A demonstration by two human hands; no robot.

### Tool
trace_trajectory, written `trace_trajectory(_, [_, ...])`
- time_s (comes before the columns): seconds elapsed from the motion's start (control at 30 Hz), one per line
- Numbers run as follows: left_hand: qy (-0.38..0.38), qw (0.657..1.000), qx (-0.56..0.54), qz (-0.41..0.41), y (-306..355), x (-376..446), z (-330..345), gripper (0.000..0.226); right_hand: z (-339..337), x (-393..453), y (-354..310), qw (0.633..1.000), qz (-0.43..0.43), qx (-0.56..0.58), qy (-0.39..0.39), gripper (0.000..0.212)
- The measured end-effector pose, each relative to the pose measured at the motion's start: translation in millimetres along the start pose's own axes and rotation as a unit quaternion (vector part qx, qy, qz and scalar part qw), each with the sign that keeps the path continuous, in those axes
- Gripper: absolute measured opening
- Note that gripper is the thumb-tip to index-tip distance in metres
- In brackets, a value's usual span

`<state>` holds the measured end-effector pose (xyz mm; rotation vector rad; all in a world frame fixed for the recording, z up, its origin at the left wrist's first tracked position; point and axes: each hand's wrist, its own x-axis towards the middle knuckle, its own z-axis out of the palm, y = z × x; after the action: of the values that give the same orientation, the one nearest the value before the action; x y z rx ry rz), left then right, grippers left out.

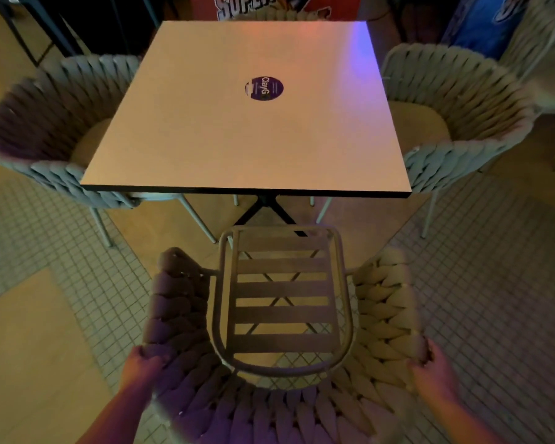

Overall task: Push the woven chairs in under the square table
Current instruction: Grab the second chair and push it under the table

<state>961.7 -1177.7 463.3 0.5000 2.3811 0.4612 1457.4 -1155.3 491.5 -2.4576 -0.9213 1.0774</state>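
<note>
A woven chair (382, 315) with a slatted seat and no cushion stands right in front of me, its front edge just short of the square table (205, 129). My left hand (143, 363) grips the chair's left woven rim. My right hand (430, 370) grips its right rim. Two more woven chairs, the left chair (45, 116) and the right chair (455, 100), sit at the table's sides with their seats partly under the top. The back of a fourth chair (285, 15) peeks over the table's far edge.
A round purple sticker (264, 88) marks the tabletop. The table's black cross base (263, 209) stands between the chair legs. Small-tiled floor (481, 283) lies to both sides. Another woven chair (539, 36) and a blue cabinet (481, 24) stand at the far right.
</note>
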Motion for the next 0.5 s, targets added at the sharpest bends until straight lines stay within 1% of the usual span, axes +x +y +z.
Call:
trace_trajectory(0.17, [-0.006,1.000,0.027,-0.005,-2.5,26.1,-18.4,0.037,24.4,-10.9,-17.5,1.000,0.015,-0.012,0.020,0.058])
trace_trajectory(0.5, [-0.011,0.999,0.040,0.002,5.8,81.5,-51.5,0.039,69.2,-33.0,-47.0,0.999,0.030,0.002,0.037,0.055])
